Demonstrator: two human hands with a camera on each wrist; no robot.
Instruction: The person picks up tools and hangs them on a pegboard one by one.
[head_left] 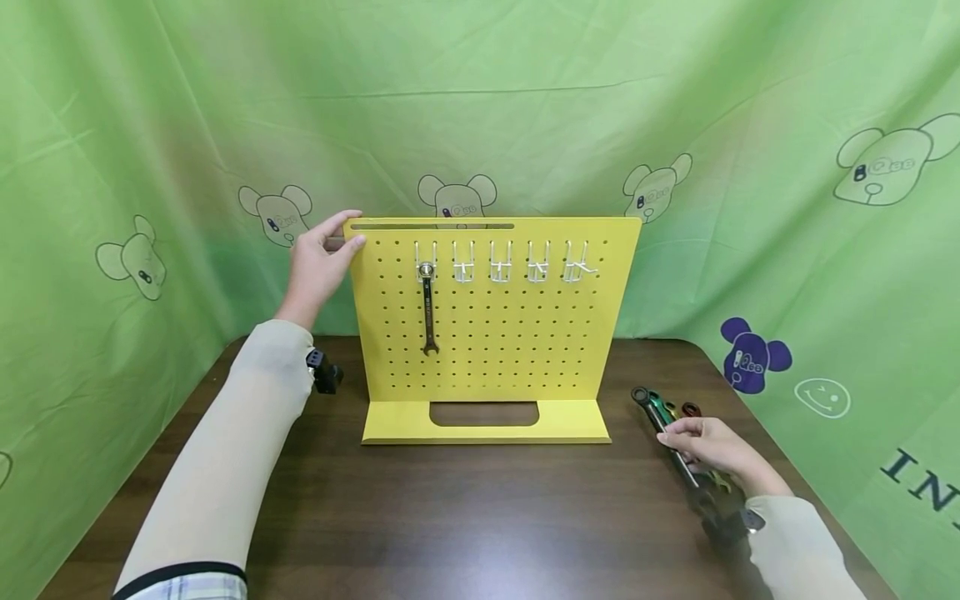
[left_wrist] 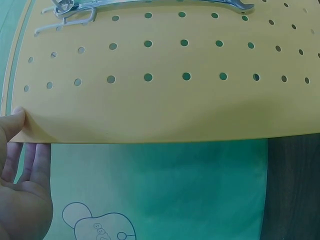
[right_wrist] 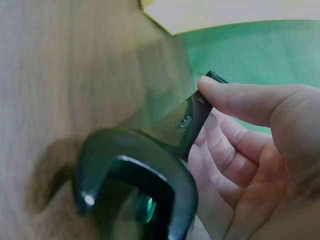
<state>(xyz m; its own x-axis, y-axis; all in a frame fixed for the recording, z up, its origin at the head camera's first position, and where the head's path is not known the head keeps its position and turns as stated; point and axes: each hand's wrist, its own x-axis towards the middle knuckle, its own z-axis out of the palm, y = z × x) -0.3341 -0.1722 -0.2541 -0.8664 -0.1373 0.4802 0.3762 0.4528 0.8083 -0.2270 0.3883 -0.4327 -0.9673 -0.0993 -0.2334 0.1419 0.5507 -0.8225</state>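
My left hand (head_left: 318, 260) grips the upper left corner of a yellow pegboard (head_left: 487, 350), thumb on the front and fingers behind it, as the left wrist view also shows. A dark combination wrench (head_left: 428, 312) hangs upright from the leftmost of several white wire hooks (head_left: 500, 262). At the right, my right hand (head_left: 716, 452) pinches another dark combination wrench (right_wrist: 175, 122) between thumb and fingers. Its open end (right_wrist: 137, 160) looms close in the right wrist view; its ring end points toward the board. Beside it lie more wrenches, among them a green one (head_left: 660, 406), partly hidden by the hand.
The pegboard stands on a yellow base (head_left: 397, 421) with a cut-out, on a dark brown wooden table (head_left: 465, 517). Green curtains (head_left: 525, 100) with printed bear-like heads hang close behind and along both sides. A red wrench end (head_left: 691, 409) shows beyond the right hand.
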